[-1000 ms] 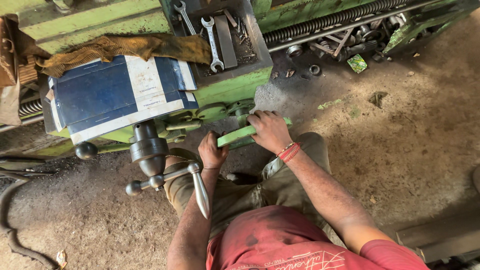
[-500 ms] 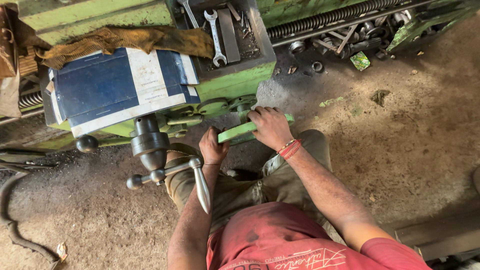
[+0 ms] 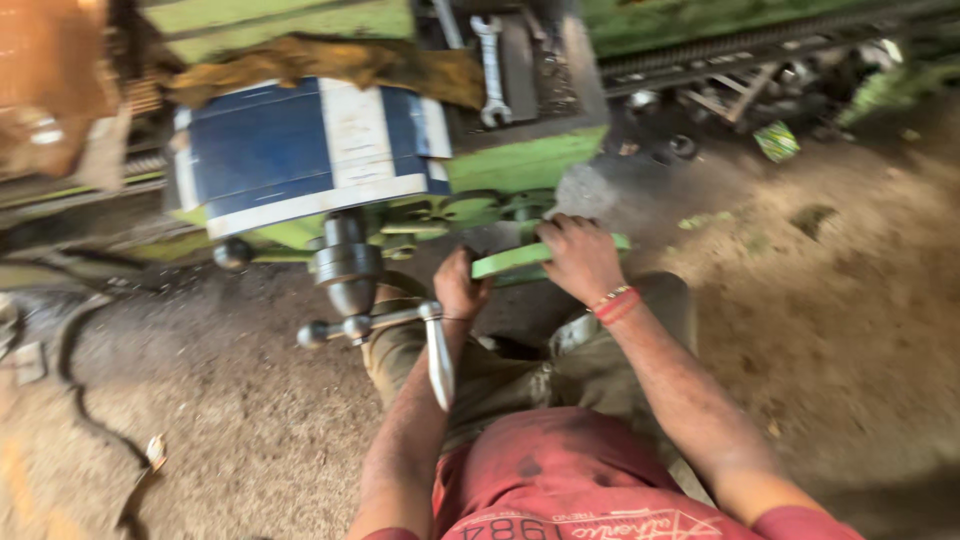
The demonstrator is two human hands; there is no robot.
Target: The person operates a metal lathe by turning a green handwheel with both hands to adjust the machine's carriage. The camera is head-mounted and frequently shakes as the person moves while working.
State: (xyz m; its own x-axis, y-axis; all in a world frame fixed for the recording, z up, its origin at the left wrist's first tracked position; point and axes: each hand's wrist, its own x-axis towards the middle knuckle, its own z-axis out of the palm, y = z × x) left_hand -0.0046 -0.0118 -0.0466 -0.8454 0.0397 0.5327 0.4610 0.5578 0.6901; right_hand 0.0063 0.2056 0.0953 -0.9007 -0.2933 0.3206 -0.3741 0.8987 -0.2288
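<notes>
- Where the frame blurs at upper left, a blue and white panel (image 3: 300,150) fronts the green machine (image 3: 520,160).
- Below it, a metal handle (image 3: 375,320) juts out at centre left.
- The left hand (image 3: 460,285) curls under the green bar (image 3: 510,260); I cannot tell its grip.
- The right hand (image 3: 580,255) pinches the bar at centre, fingers wrapped over it.
- A wrench (image 3: 490,70) lies at top centre.

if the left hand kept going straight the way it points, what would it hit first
The left hand points up toward the machine and already touches the near end of the green bar. Going on, it would likely meet the green machine body behind; blur leaves depth unclear.
</notes>
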